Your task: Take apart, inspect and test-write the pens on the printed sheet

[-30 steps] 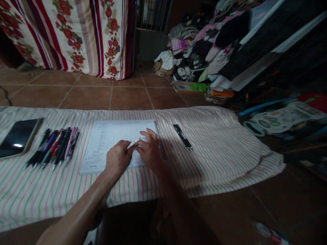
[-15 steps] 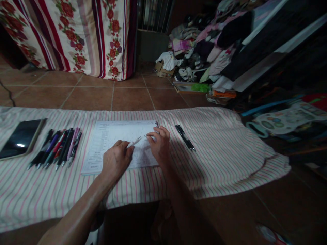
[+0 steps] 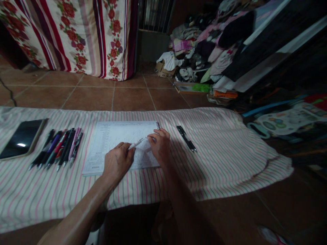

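My left hand [image 3: 117, 162] is closed around a white pen [image 3: 136, 143] whose free end points up and right. My right hand [image 3: 160, 145] pinches that free end, or a small piece at it; I cannot make out which. Both hands rest on a spiral notebook [image 3: 112, 139] with a printed, scribbled page, lying on a pink-striped cloth [image 3: 217, 149]. A black pen [image 3: 187, 138] lies on the cloth just right of the notebook. Left of the notebook is a row of several pens [image 3: 59, 148], and a dark phone [image 3: 21, 138] lies further left.
Brown tiled floor [image 3: 102, 97] stretches beyond the cloth. A flowered, striped fabric [image 3: 76, 34] hangs at the back left. A heap of clothes [image 3: 204, 51] and boxes fills the back right. A colourful toy board [image 3: 281, 120] lies on the right.
My right hand slid from beside my left hand to the pen's far end near the notebook's spiral. The view shifted slightly.
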`<state>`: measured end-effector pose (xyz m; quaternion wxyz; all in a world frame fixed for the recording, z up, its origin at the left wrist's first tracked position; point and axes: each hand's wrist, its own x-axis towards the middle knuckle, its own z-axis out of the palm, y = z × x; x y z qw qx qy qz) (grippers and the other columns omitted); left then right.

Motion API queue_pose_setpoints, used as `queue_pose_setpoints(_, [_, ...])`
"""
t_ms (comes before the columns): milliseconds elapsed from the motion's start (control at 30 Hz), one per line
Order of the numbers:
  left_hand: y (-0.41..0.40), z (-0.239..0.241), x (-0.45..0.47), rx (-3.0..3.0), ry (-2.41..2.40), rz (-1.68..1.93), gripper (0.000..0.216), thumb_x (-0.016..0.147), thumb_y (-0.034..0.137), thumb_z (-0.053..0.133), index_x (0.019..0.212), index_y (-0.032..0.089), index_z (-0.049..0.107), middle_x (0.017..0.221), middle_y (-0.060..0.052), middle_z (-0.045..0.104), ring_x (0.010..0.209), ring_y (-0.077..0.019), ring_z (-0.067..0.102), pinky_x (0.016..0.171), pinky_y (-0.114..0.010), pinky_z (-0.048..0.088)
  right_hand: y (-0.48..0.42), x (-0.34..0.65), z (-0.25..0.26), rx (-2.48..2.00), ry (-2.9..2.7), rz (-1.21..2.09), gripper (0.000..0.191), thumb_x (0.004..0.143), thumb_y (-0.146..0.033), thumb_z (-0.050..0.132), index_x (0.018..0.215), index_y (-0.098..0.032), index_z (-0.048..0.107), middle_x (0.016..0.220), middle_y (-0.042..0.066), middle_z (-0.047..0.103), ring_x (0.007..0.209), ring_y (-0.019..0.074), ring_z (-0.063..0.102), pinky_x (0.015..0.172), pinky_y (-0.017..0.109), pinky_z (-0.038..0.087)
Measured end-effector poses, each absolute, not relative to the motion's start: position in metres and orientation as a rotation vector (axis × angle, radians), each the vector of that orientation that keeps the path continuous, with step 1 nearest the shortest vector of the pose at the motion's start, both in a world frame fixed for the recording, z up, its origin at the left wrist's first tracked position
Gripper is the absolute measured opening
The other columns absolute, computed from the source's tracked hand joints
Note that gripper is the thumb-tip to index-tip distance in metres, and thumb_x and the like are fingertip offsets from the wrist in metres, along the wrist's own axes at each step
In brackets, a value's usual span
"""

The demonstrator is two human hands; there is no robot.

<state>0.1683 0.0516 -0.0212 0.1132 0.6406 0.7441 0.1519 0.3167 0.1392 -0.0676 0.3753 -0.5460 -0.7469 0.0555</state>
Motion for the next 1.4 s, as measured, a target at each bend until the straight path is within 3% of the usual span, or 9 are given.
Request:
queue_pose_setpoints(600, [0.052,-0.022,0.171,1.861,2.164,0.455,0.029,0.087,0.036,0.038,0.093,0.021,0.062,0.087,-0.003,0.066,0.076,-0.0167,0.061,0.06,-0.024,0.035,0.141,0.326,-0.073,-1.264,-1.903,0.121,0.015,0.08,-0.03,0.057,0.076,-0.02,0.067,0.095,0.008,0.062,0.11,0.0227,0.047,0.098,0.04,0.037])
queue_pose_setpoints(800, [0.052,-0.022,0.172,1.825,2.164,0.476,0.029,0.086,0.037,0.04,0.096,0.022,0.063,0.09,-0.003,0.067,0.077,-0.0173,0.061,0.06,-0.024,0.036,0.141,0.334,-0.065,-1.214,-1.857,0.151,0.015,0.081,-0.026,0.053,0.087,-0.018,0.065,0.095,0.009,0.064,0.104,0.0219,0.053,0.096,0.041,0.039])
queue_pose_setpoints(900, [0.052,-0.02,0.172,1.798,2.167,0.501,0.029,0.086,0.036,0.04,0.097,0.021,0.063,0.089,-0.003,0.067,0.077,-0.0176,0.062,0.061,-0.025,0.037,0.135,0.333,-0.052,-1.229,-1.817,0.252,0.019,0.082,-0.024,0.05,0.093,-0.016,0.063,0.096,0.009,0.065,0.094,0.0201,0.059,0.087,0.036,0.046])
queue_pose_setpoints(1000, [0.052,-0.019,0.171,1.775,2.168,0.524,0.03,0.085,0.037,0.04,0.098,0.021,0.063,0.087,-0.003,0.067,0.074,-0.0173,0.061,0.06,-0.025,0.036,0.127,0.328,-0.041,-1.245,-1.728,0.395,0.022,0.083,-0.025,0.047,0.096,-0.016,0.062,0.093,0.009,0.066,0.082,0.0168,0.062,0.067,0.027,0.051])
queue_pose_setpoints(1100, [0.053,-0.018,0.17,1.754,2.176,0.543,0.031,0.086,0.038,0.039,0.096,0.021,0.063,0.082,-0.004,0.066,0.072,-0.0173,0.061,0.058,-0.025,0.035,0.12,0.32,-0.034,-1.221,-1.669,0.534,0.021,0.082,-0.028,0.048,0.091,-0.016,0.062,0.089,0.008,0.065,0.071,0.0144,0.063,0.059,0.023,0.05])
queue_pose_setpoints(1233, [0.053,-0.019,0.168,1.755,2.164,0.57,0.032,0.086,0.038,0.038,0.094,0.019,0.063,0.082,-0.005,0.066,0.072,-0.0172,0.06,0.059,-0.025,0.036,0.114,0.312,-0.031,-1.217,-1.657,0.775,0.02,0.081,-0.032,0.05,0.082,-0.017,0.063,0.068,0.003,0.065,0.061,0.0135,0.063,0.06,0.023,0.049])
queue_pose_setpoints(1400, [0.05,-0.02,0.169,1.802,2.063,0.678,0.032,0.087,0.037,0.038,0.097,0.018,0.063,0.084,-0.004,0.066,0.072,-0.0158,0.06,0.062,-0.025,0.038,0.111,0.307,-0.029,-1.233,-1.555,1.139,0.027,0.079,-0.04,0.052,0.084,-0.016,0.064,0.054,-0.001,0.059,0.048,0.011,0.057,0.044,0.019,0.041])
